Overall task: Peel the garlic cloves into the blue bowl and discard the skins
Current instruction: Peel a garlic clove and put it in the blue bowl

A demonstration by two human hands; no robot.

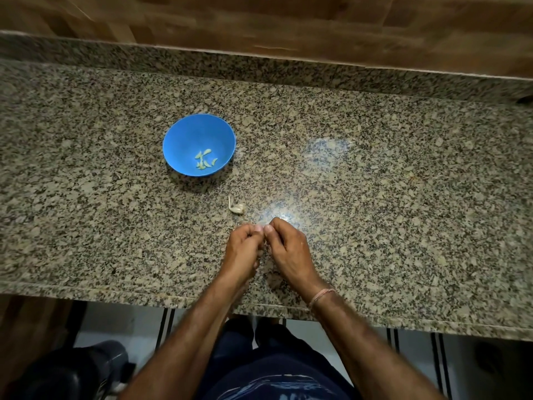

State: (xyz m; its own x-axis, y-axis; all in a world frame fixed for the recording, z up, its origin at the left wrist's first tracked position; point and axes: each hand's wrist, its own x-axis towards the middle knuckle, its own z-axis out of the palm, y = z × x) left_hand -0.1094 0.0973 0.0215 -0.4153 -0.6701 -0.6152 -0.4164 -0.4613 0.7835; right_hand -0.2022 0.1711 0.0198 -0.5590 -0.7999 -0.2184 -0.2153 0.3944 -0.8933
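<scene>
Our left hand (245, 245) and right hand (290, 246) pinch one garlic clove (258, 227) together, nearer us than the blue bowl (187, 137) holding peeled cloves (204, 160).

The blue bowl (199, 134) stands upright on the desk (375, 183), well apart from the left grip (245, 245) and right grip (287, 245), beyond them and off to the left. A few pale yellow-green peeled cloves (203, 159) lie loose on its near inner slope. A whitish, papery garlic remnant (236, 207) with a thin stem lies just beyond the left grip, between it and the bowl. A pale sliver (257, 226), too small to tell clove from skin, is pinched where both grips' fingertips meet.
</scene>
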